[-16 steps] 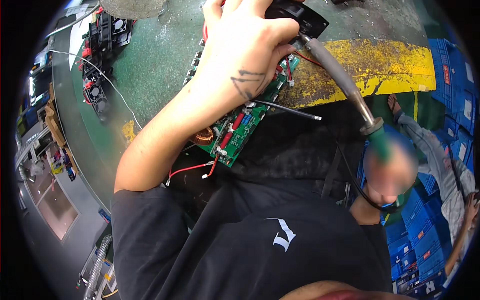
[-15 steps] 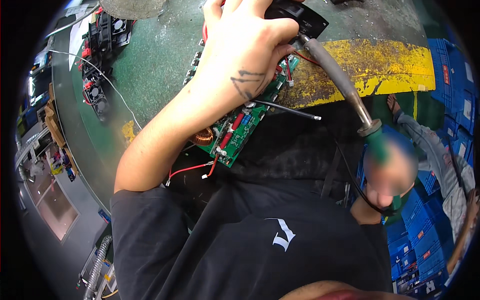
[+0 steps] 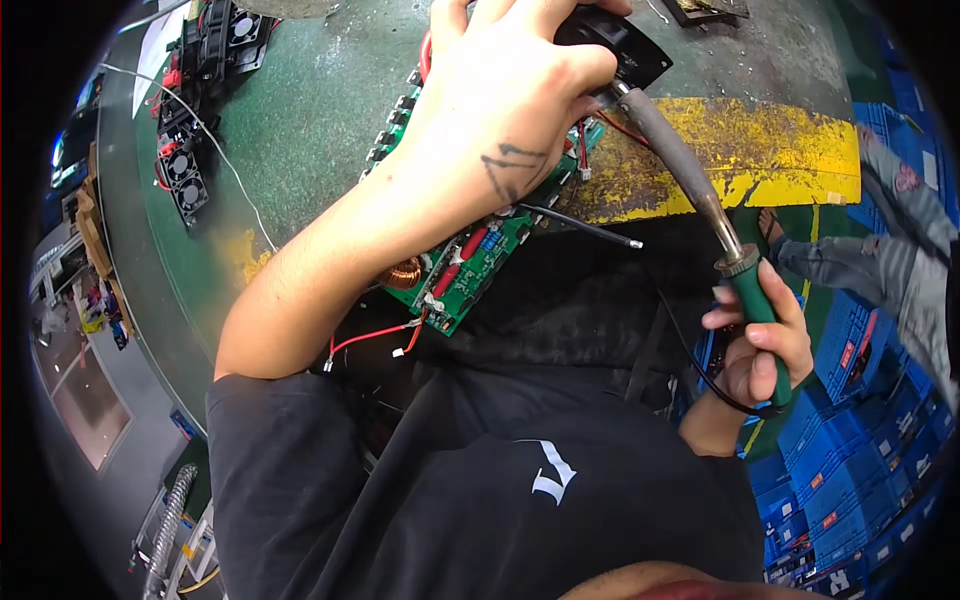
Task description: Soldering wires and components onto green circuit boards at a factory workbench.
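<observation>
My left hand point(image 3: 520, 85) reaches across a green circuit board point(image 3: 485, 265), its fingers bent round a black panel point(image 3: 630, 50) at the far edge of view. On the board are a copper coil point(image 3: 403, 273), red parts and short red leads point(image 3: 370, 340); a black lead point(image 3: 585, 226) sticks out to the right. My right hand point(image 3: 765, 335) is closed round the green handle of a soldering iron point(image 3: 690, 170). The iron's grey shaft slants up and left to the panel, beside my left thumb. My left fingertips and the iron's tip are mostly hidden.
Small black fans point(image 3: 185, 180) with red wires lie at the left of the green worktop point(image 3: 300, 120). A thin white wire point(image 3: 230, 170) crosses there. Worn yellow paint point(image 3: 740, 150) marks the right edge. Blue crates point(image 3: 840, 440) and another person point(image 3: 870, 260) are on the right.
The view has shifted slightly. My right fingers have loosened a little on the iron's handle, while the iron stays against the panel. The other person has moved farther up along the right side.
</observation>
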The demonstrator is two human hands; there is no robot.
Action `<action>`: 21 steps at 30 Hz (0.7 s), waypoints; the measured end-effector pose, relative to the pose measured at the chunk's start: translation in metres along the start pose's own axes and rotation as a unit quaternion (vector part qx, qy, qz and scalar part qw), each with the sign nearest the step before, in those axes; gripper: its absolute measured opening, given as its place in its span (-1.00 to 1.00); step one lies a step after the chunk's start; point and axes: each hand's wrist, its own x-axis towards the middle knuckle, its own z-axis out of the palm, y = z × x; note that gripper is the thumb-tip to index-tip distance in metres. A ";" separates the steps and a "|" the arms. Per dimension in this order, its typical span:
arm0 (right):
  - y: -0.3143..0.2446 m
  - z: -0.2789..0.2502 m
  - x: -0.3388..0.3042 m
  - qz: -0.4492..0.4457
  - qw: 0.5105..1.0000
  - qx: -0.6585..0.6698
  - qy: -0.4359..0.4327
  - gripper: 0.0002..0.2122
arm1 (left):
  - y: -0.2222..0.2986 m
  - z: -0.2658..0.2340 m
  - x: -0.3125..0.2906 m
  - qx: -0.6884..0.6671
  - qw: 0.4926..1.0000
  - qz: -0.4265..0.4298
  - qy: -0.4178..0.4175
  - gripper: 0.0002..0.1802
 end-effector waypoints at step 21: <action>0.013 -0.001 -0.012 0.052 0.987 0.109 0.108 -0.72 | -0.036 0.032 0.001 -0.025 0.948 0.239 0.209 -0.75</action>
